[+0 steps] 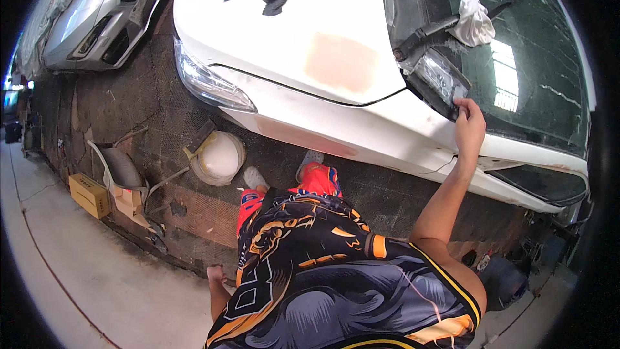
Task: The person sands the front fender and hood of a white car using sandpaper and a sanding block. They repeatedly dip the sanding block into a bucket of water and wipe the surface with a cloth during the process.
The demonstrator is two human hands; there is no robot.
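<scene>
One plastic-wrapped packet [440,79] extends lengthwise forward-left from the nearer right hand [469,121], fingers bunched, pinch not confirmable.

Sleeveless black-and-orange jersey [310,271], pale shoes [255,178]

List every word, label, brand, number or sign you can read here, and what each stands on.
Jersey: a large outlined character on the front, not copied here.
Shorts: blue marks, too partial to read.
Cardboard box: dark print, too small and blurred to read.
Clear plastic packet at the right hand: dark marks, too blurred to tell whether they are print.
</scene>
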